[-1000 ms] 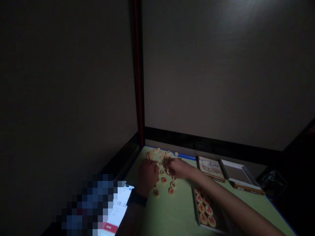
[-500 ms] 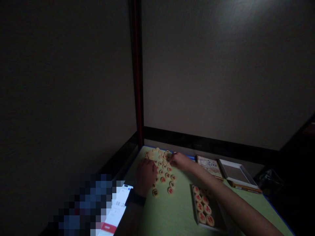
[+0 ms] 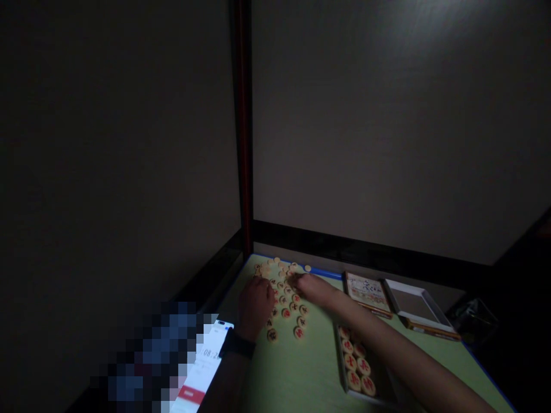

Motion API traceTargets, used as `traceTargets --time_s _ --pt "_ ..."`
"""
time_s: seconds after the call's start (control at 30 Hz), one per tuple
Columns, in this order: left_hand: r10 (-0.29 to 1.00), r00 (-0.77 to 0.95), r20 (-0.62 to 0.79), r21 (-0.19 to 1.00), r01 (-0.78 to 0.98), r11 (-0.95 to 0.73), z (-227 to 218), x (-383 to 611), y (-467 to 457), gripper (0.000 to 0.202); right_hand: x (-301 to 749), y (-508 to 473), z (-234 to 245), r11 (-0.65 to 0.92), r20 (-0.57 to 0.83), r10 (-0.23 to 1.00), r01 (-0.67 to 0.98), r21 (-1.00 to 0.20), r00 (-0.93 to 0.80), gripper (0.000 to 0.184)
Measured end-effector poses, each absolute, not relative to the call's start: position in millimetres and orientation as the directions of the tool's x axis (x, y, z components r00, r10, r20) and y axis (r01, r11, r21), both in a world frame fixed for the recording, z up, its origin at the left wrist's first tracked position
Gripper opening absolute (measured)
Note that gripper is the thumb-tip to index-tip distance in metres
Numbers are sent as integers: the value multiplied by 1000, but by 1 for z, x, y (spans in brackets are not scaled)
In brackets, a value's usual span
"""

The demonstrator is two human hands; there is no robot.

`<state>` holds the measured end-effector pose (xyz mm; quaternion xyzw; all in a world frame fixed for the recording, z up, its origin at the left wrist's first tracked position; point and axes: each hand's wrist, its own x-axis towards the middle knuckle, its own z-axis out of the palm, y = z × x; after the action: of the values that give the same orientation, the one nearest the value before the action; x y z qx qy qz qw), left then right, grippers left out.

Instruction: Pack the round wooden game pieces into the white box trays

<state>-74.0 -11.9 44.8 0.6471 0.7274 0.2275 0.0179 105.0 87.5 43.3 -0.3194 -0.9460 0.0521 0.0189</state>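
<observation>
Several round wooden chess pieces (image 3: 287, 292) lie scattered on a green table (image 3: 301, 367), some with red marks, some dark. My left hand (image 3: 255, 304), a dark watch on its wrist, rests palm down on the left side of the pile, fingers curled over pieces. My right hand (image 3: 310, 285) reaches into the pile's far right part, fingertips on the pieces; what it grips is too dark to tell. A tray (image 3: 384, 388) at the lower right holds rows of red-marked pieces (image 3: 356, 367) under my right forearm.
A phone (image 3: 205, 367) with a lit screen lies at the table's left edge. A printed box lid (image 3: 367, 292) and an empty white-rimmed box (image 3: 415, 310) sit at the back right. Dark walls and a red post (image 3: 243, 143) close the corner.
My right hand drew back from the far edge of the pile a little toward the middle. My left hand stayed on the pile's left side.
</observation>
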Motion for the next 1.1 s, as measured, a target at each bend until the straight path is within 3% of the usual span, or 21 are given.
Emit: traceTargets --time_s 0.23,0.4,0.53,0.7,0.9,1.1 --pt "954 -149 259 338 939 54 43 -74 -12 26 106 111 38 749 -59 589 571 -335 -806 40" --pt "957 -158 245 324 943 73 45 -73 -12 25 106 117 37 727 -87 593 579 -369 -801 44" --pt "958 -151 244 323 944 67 47 -72 -13 25 105 114 44 748 -96 582 578 -326 -807 38" --pt "963 -139 233 343 938 53 45 -72 -13 25 96 102 59 778 -75 599 602 -181 -797 26" --pt "959 -143 244 359 932 48 44 -72 -12 24 79 84 65 749 -47 662 663 -14 -748 32" --pt "955 -150 255 362 931 49 44 -71 -12 25 73 78 62 760 -55 649 650 6 -759 37"
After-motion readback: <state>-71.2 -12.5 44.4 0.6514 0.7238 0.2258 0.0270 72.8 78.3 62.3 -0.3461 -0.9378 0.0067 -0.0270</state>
